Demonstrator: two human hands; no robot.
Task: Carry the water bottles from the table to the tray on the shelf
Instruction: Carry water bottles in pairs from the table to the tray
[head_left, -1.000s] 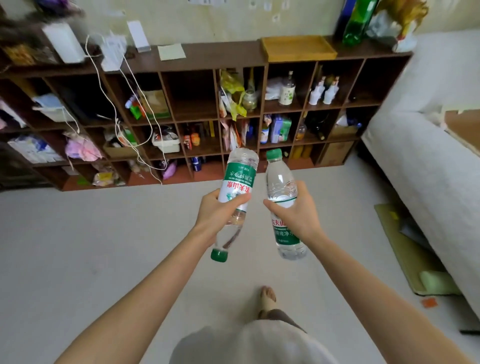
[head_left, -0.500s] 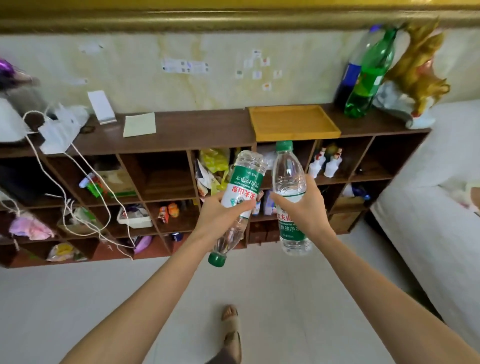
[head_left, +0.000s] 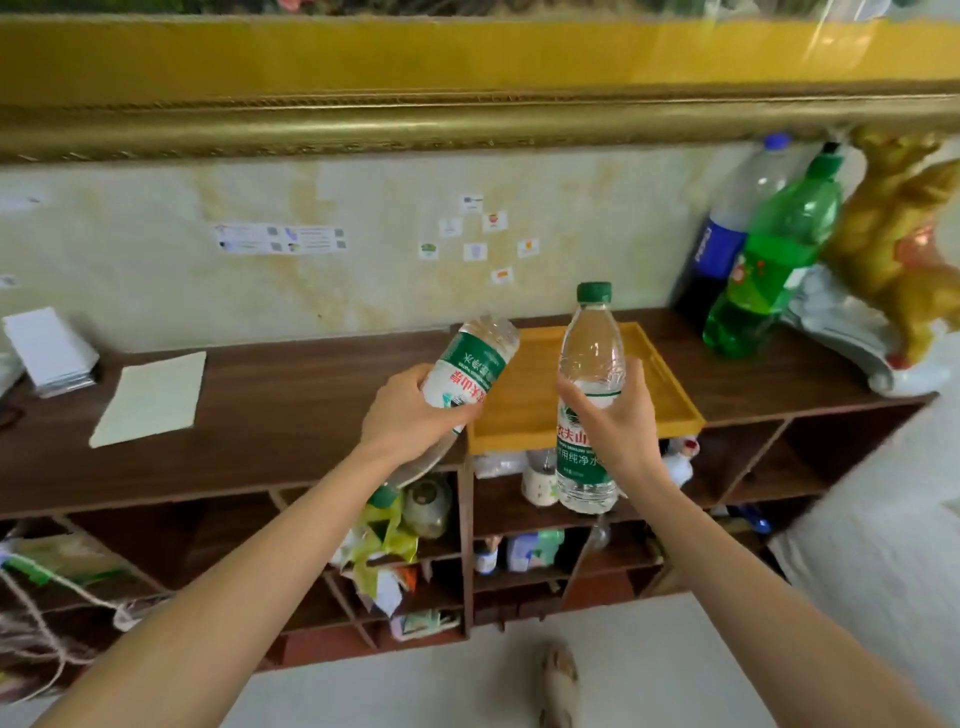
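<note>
Head camera is looking down at two bare arms reaching toward a brown shelf (head_left: 270, 415) that is running across the middle of the frame. At centre, the left hand (head_left: 410, 415) is wrapping its fingers tightly around an inverted water bottle (head_left: 467, 371), which is tilting with its base up and to the right and its green cap pointing down toward the lower left, partly hidden behind the wrist. Just to the right, the right hand (head_left: 615, 421) is clamping its fingers and thumb around the middle of an upright water bottle (head_left: 589, 395), whose green cap is pointing toward the top of the frame. Both bottles are hovering in the air in front of a yellow tray (head_left: 524, 405), which is sitting on the shelf top at centre right; neither bottle is resting in it. At the upper right, a green soda bottle (head_left: 769, 270) and a blue-labelled bottle (head_left: 722, 244) are standing beside a golden figurine (head_left: 898, 249). At the left, a pale sheet of paper (head_left: 150, 397) is lying flat on the shelf top.
</note>
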